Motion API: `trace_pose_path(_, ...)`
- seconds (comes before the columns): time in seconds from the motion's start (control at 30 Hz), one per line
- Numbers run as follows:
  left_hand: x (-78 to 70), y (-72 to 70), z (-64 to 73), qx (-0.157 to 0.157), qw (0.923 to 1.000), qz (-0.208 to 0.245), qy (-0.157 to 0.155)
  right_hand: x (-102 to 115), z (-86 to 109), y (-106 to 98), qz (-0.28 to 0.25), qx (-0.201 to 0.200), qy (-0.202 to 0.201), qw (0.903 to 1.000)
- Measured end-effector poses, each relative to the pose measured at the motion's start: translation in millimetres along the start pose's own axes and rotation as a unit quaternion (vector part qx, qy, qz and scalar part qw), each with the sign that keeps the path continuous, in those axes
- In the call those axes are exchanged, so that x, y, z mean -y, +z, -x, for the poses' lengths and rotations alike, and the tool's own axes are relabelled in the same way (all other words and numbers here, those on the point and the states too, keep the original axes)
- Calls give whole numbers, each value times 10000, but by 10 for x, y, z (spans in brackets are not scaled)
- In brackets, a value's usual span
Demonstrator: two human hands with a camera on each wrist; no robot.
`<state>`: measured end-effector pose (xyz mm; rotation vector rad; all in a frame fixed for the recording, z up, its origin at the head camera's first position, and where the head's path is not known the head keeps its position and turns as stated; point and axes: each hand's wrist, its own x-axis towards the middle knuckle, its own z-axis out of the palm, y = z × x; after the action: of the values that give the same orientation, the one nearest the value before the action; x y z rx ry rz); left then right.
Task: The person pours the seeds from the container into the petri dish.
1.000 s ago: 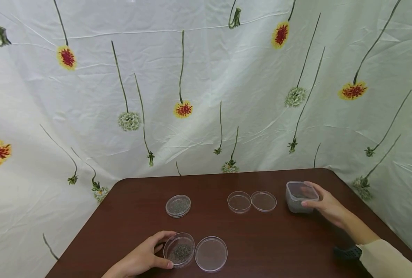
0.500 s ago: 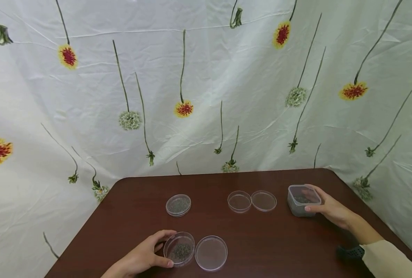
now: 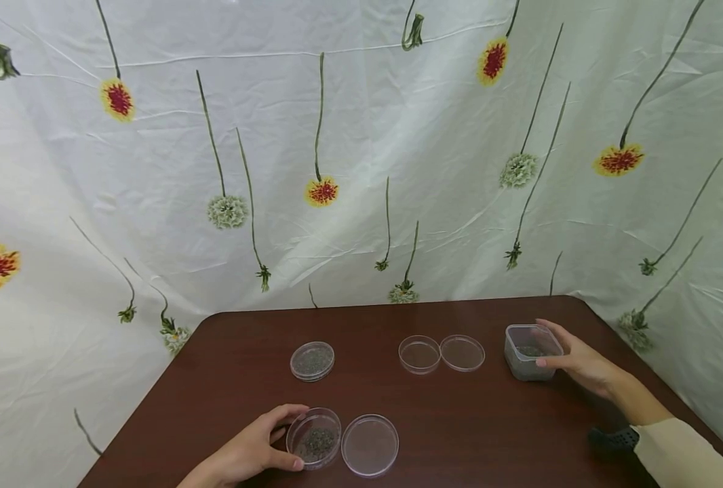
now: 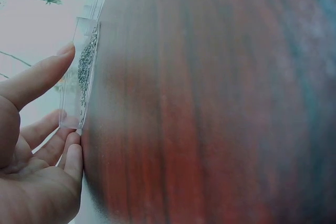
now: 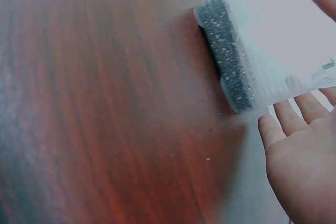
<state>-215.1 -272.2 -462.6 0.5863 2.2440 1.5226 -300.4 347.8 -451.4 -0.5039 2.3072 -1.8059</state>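
Note:
My left hand (image 3: 248,446) holds a clear petri dish (image 3: 297,434) by its sides, thumb near and fingers behind. Dark grains (image 4: 86,66) lie heaped inside the dish. Close on its right, a second shallow clear dish (image 3: 370,445) lies flat. At the table's right, my right hand (image 3: 584,362) spans a square clear plastic container (image 3: 529,369), thumb by the near side and fingertips by the far side. Its fingers (image 5: 286,121) look relaxed and fairly straight at the container's wall. A layer of dark grains (image 5: 226,51) fills the container's bottom.
Toward the back left of the dark wooden table (image 3: 361,393) sits a round dish (image 3: 313,361) with grey contents. Two clear dishes, one (image 3: 419,354) and another (image 3: 462,353), lie side by side at the back centre. A floral cloth (image 3: 361,135) hangs behind the table.
Over the first half second, the container moved slightly toward me with my right hand. Since then the container is still and the right fingers have spread a little. My left hand and its dish stay put.

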Motion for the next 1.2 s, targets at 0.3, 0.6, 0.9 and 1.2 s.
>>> trace_pose_path(0.3, 35, -29, -17, 93, 9998, -175, 48, 171, -32, -95, 109, -232, -253, 9994)
trace_pose_path(0.6, -20, -4, 8, -27, 9999, -128, -26, 433, -84, -148, 360, -299, -454, 9979)
trace_pose_path(0.9, -8, -16, -1, 70, 9998, -200, 10, 619, -165, -60, 460, -119, -846, 9953)
trace_pose_path(1.2, -13, 13, 9, -41, 10000, -74, -19, 753, -282, 206, 137, 472, -1319, 9900)
